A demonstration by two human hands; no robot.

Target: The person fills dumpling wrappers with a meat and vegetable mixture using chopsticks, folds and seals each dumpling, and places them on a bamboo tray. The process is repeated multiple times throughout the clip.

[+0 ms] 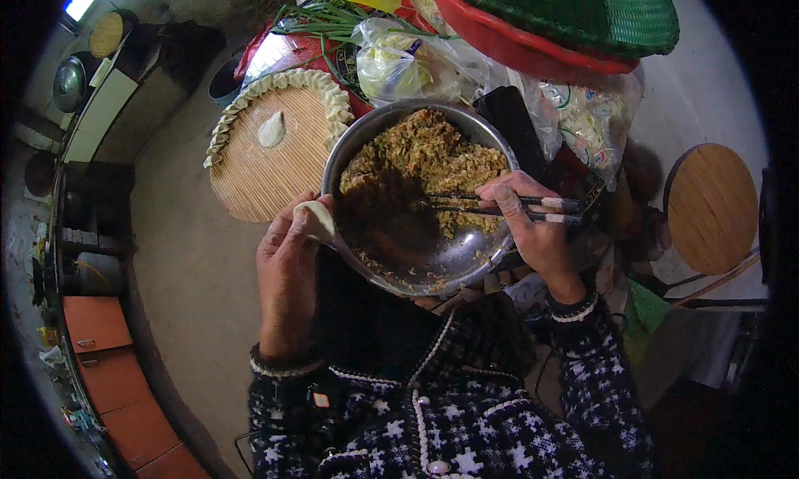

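A large metal bowl (468, 254) sits in front of me, with minced filling (433, 146) heaped mostly toward its far side. My right hand (537, 242) is closed around a pair of dark chopsticks (491, 205), whose tips reach into the bowl at the filling. At the bowl's left rim, my left hand (285, 267) pinches a pale dumpling wrapper (318, 221) between thumb and fingers. Left of the bowl lies a round ridged board (250, 179). Folded dumplings (221, 129) line its far edge, and one dumpling (271, 129) rests alone near the middle.
Behind the bowl are green onions (325, 21), a plastic bag with a pale vegetable (395, 67), and a red basin (524, 42) under a green basket (616, 17). A round wooden stool top (712, 208) stands right. Orange cabinets (116, 379) run along the left.
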